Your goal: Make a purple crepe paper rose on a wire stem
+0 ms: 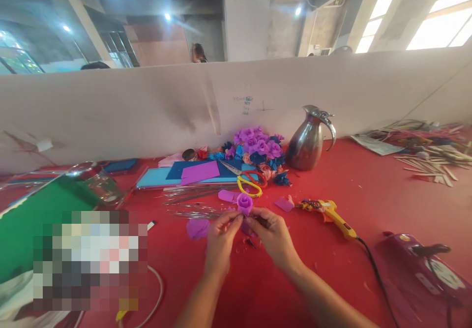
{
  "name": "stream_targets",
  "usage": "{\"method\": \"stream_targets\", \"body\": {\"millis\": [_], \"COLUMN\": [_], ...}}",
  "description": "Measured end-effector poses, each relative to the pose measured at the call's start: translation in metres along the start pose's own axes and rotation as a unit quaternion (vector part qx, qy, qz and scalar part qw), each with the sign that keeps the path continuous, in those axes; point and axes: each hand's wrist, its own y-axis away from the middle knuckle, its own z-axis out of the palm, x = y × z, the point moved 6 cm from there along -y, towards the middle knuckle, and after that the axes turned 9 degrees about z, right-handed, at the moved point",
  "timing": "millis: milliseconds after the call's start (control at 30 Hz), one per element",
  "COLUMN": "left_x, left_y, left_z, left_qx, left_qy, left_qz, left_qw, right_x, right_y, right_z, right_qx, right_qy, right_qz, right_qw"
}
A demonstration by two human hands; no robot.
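Observation:
Between both hands is a small purple paper rose [244, 204], its rolled petals facing up. The fingers of my left hand [225, 228] pinch its base from the left, and those of my right hand [268, 229] pinch it from the right. Just behind the rose lie scissors [250, 184] with yellow and red handles. Cut purple petals [198, 228] rest left of my left hand, with thin wires [195, 212] beyond them. A yellow hot glue gun [334, 216] lies to the right, its cord running toward the front.
Finished paper flowers [260, 146] are heaped by the partition, beside a metal jug [307, 141]. Purple and blue paper sheets [201, 171] lie left of them. A glass jar [101, 183] and green sheet [44, 220] are at left, a purple power strip [424, 264] and wooden sticks [431, 163] at right.

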Motion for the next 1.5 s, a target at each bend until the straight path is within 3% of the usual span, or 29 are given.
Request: {"method": "stream_targets", "body": {"millis": [533,833,1067,1300,1400,1500], "left_x": [0.0,0.004,0.004,0.004,0.003,0.0], "left_y": [-0.003,-0.004,-0.004,-0.003,-0.002,-0.005], "left_z": [0.005,0.005,0.001,0.002,0.0,-0.005], "left_qx": [-0.059,-0.049,-0.057,-0.072,-0.062,-0.028], "left_qy": [-0.017,0.033,-0.03,-0.028,-0.033,-0.049], "left_qz": [0.007,-0.01,0.025,0.023,0.027,0.046], "left_qw": [0.998,0.998,0.998,0.997,0.997,0.997], "right_x": [0.001,-0.007,-0.025,-0.035,-0.035,-0.048], "right_y": [0.004,0.007,0.012,0.016,0.015,0.021], "right_z": [-0.004,0.0,-0.008,0.002,0.0,-0.019], "right_qx": [0.058,0.04,0.037,0.022,0.043,0.106], "right_qy": [0.177,0.161,0.049,0.139,0.147,0.095], "right_qz": [-0.068,-0.074,-0.068,-0.115,-0.117,-0.122], "right_qw": [0.98,0.983,0.996,0.983,0.981,0.982]}}
